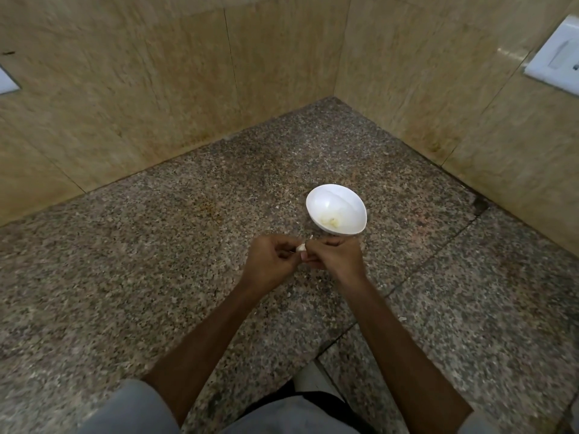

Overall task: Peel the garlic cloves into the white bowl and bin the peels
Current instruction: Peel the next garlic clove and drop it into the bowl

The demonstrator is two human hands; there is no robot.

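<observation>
"Hands first: where are they?"

"Both are raised over the speckled granite worktop point(156, 261), close together, just this side of the white bowl point(332, 198). The left hand point(269, 258) and the right hand point(336, 256) meet on one garlic clove point(301, 247)."

"Who has hold of it?"

"Both. The left fingers point(286, 249) are curled in and pinch the clove on its left side; the right fingers point(319, 244) are curled onto its right side. A thin white sliver of peel point(311, 237) sticks up from between the two hands (whether it is loose or attached to the clove, I can't tell)."

"And the bowl?"

"It sits on the worktop just beyond the right hand, near the corner where the two walls meet. Pale yellowish pieces of peeled garlic point(330, 221) lie at its bottom, on the near side; how many, I can't make out."

"Anything else around?"

"A small pale scrap point(402, 320) lies on the worktop to the right of the right forearm, well apart from the bowl. Beige stone wall tiles point(141, 89) stand behind the worktop, with a white switch plate point(554, 61) on the right wall and the edge of another white plate point(7, 81) on the left. Grey sleeves point(134, 408) show at the bottom."
</observation>
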